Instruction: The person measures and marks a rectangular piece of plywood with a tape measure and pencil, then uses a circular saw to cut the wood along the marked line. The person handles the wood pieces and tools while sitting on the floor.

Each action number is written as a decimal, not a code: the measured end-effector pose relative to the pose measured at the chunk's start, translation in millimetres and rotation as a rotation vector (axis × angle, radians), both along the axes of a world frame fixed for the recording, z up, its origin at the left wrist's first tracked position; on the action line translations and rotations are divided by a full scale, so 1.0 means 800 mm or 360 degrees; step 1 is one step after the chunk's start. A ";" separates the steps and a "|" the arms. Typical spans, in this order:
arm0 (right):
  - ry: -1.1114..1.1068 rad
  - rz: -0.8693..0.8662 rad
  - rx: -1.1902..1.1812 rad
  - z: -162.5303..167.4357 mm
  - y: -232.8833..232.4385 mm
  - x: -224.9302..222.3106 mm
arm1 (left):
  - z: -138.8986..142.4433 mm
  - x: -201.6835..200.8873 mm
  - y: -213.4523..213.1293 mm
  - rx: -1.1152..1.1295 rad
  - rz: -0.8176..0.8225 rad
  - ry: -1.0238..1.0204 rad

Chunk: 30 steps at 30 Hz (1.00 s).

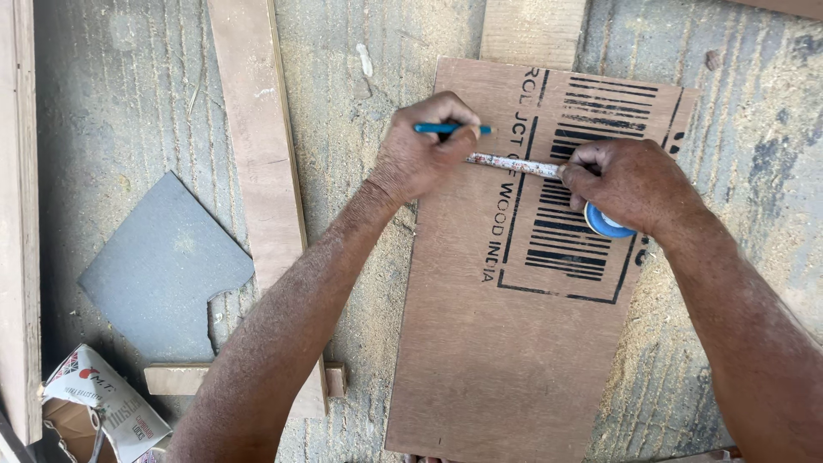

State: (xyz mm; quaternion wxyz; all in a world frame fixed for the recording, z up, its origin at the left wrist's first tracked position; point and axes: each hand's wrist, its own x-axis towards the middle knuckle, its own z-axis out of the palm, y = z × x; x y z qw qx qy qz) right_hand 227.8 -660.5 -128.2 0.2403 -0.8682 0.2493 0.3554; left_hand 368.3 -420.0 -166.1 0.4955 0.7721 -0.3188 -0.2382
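Note:
A brown plywood sheet (506,343) with black printed markings lies on the sawdust-covered ground. My left hand (420,154) holds a blue pencil (437,129) at the sheet's upper left edge. My right hand (630,184) grips a blue tape measure case (607,225) on the printed area. The measure's worn white blade (514,164) stretches across the sheet between both hands, its far end under my left fingers.
A long wooden plank (261,171) runs down the ground left of the sheet, with a short wood block (176,378) at its foot. A grey broken tile (163,270) and a crumpled paper bag (103,411) lie further left. Another board (531,30) sits above the sheet.

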 end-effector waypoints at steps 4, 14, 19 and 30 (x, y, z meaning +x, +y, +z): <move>-0.0094 0.0031 -0.0013 0.003 0.004 -0.004 | -0.009 -0.002 0.007 -0.0501 0.0422 0.0706; -0.0377 -0.0304 0.0486 0.003 0.145 -0.094 | 0.037 -0.113 0.120 -0.0621 0.1032 0.0592; -0.0482 -0.0982 0.1078 0.024 0.258 -0.099 | 0.073 -0.119 0.169 -0.0571 0.1454 0.0887; -0.1334 -0.0737 0.0921 0.041 0.335 -0.101 | 0.011 -0.215 0.191 -0.0494 0.1316 0.1571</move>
